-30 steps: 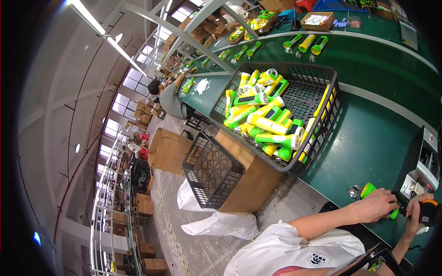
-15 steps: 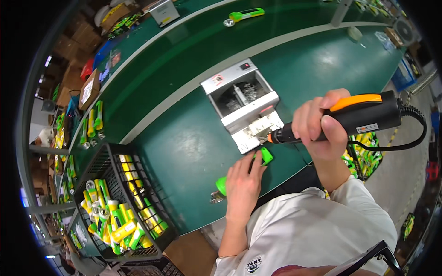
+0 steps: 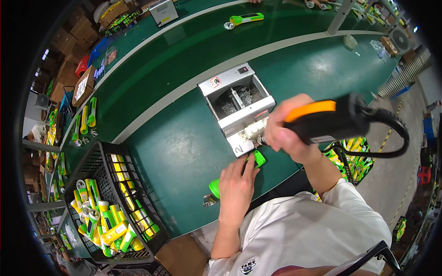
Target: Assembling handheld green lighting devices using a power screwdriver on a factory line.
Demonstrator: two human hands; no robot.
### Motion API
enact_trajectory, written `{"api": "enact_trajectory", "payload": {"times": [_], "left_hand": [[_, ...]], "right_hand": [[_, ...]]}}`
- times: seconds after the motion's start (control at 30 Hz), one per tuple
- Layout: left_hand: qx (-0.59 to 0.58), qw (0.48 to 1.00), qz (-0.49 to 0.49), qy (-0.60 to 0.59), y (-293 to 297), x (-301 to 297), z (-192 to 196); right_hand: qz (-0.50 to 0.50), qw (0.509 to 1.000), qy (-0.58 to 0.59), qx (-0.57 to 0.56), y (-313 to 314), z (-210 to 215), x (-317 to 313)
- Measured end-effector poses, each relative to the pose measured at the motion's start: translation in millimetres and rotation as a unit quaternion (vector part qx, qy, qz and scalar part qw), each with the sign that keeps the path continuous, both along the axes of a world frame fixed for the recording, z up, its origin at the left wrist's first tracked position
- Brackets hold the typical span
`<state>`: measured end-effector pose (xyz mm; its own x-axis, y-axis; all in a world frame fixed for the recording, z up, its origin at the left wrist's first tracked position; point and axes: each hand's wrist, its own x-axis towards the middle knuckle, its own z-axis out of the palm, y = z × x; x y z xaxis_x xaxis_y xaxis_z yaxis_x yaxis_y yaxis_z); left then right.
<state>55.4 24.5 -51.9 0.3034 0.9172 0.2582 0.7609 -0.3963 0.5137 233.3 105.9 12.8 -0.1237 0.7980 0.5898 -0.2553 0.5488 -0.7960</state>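
My left hand point(image 3: 236, 185) is closed over a green flashlight point(image 3: 214, 187) lying on the bench, fingers across its body. The flashlight's green tail end point(image 3: 260, 158) shows past my fingertips, and a silvery reflector point(image 3: 210, 200) lies at its head end. In my right hand point(image 3: 289, 133) is a black electric screwdriver point(image 3: 347, 120) with an orange lever, blurred by motion. Its tip is by the front edge of a grey metal screw feeder point(image 3: 218, 84), close to the flashlight's tail. Whether the tip carries a screw is too small to tell.
A black crate point(image 3: 102, 158) of yellow and green flashlights stands at left; another crate point(image 3: 350, 161) of them sits at lower right. A flashlight point(image 3: 247, 18) lies on the far ledge. The screwdriver's cord point(image 3: 400, 138) loops at right. A cardboard box point(image 3: 182, 256) is below the bench.
My right hand has brought the screwdriver leftward and tipped its body, with its tip still by the feeder's front. My left hand stays on the flashlight. The whole view has shifted slightly.
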Motion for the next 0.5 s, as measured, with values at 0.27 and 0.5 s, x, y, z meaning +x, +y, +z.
{"api": "enact_trajectory", "payload": {"times": [0.27, 0.5], "left_hand": [[-0.021, 0.999, -0.008, -0.027, 2.9, -3.6, 2.6], [-0.018, 0.999, -0.008, -0.033, 3.8, -2.9, -0.8]], "right_hand": [[0.074, 0.974, -0.124, -0.174, 34.8, 57.3, -34.5], [0.065, 0.975, 0.052, -0.205, 11.7, 34.1, -15.2]]}}
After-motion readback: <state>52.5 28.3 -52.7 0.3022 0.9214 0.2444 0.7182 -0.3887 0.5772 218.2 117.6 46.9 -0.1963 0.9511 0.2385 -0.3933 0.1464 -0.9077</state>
